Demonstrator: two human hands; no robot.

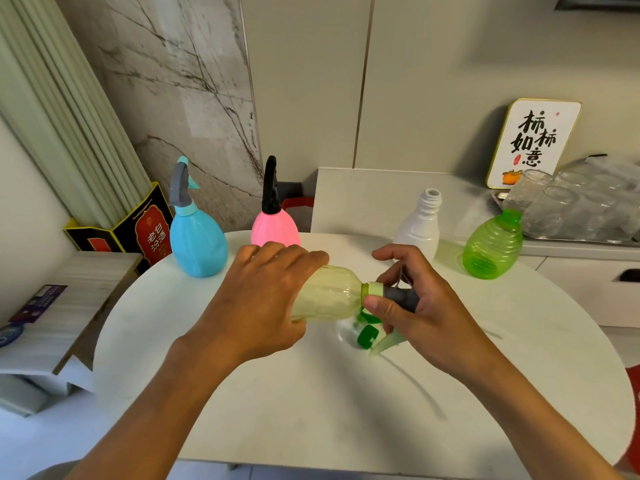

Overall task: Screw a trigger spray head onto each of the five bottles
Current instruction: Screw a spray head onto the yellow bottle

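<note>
A round white table (311,410) fills the lower middle of the frame. At its far edge stand 4 bottles. The blue bottle (198,244) at upper left carries a grey trigger spray head (180,186). Just right of it the pink bottle (275,227) carries a black trigger spray head (270,186). Right of centre, the white bottle (419,227) stands upright with its neck bare. The clear green ribbed bottle (491,248) at far right is tilted, with a green collar at its neck.

In the centre, above the table, the pale yellow-green bottle (329,296) lies on its side, neck pointing right. The left hand (263,299) wraps round its body, grip curled over it. The right hand (412,306) holds a grey spray head with a light green collar (391,293) at the bottle's neck, thumb and fingers pinching the collar; its pale trigger pokes out below the hand.

Under the hands, a loose green spray head (367,336) lies on the table.

A tray of glass cups (575,209) sits at the right edge, with a framed calligraphy sign (533,143) behind it.
</note>
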